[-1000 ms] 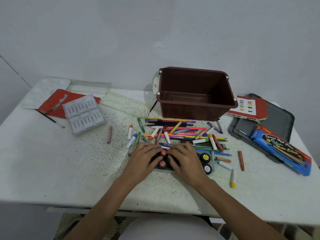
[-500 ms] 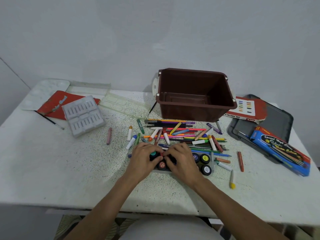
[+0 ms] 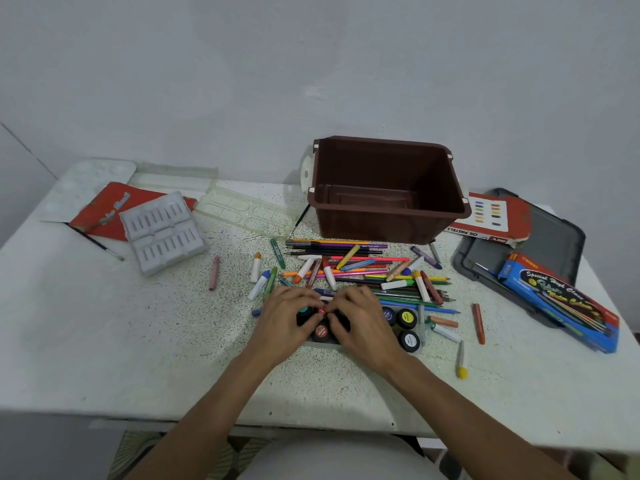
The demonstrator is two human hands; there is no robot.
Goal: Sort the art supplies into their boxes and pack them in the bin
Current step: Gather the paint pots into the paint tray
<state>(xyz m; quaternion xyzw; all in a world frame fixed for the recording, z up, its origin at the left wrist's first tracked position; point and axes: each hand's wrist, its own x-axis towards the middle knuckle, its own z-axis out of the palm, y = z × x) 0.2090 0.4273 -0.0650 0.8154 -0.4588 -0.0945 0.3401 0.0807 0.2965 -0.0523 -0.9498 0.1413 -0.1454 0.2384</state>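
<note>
The red-capped paint pot (image 3: 322, 311) is pinched by the left hand (image 3: 287, 322) and right hand (image 3: 363, 327); seemingly light and rigid, it is best gripped at its sides.

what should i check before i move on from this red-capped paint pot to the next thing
1. Grip on the red-capped pot: ok, the left hand and right hand pinch it between their fingers.
2. Pot seated in the pot tray: cannot tell, the hands hide its slot.
3. Neighbouring yellow-capped pot upright in the tray: ok.
4. Brown bin open, with room inside: ok, nothing shows in it.
5. Pencil and crayon pile sorted into boxes: not ok, it lies loose on the table.
</note>
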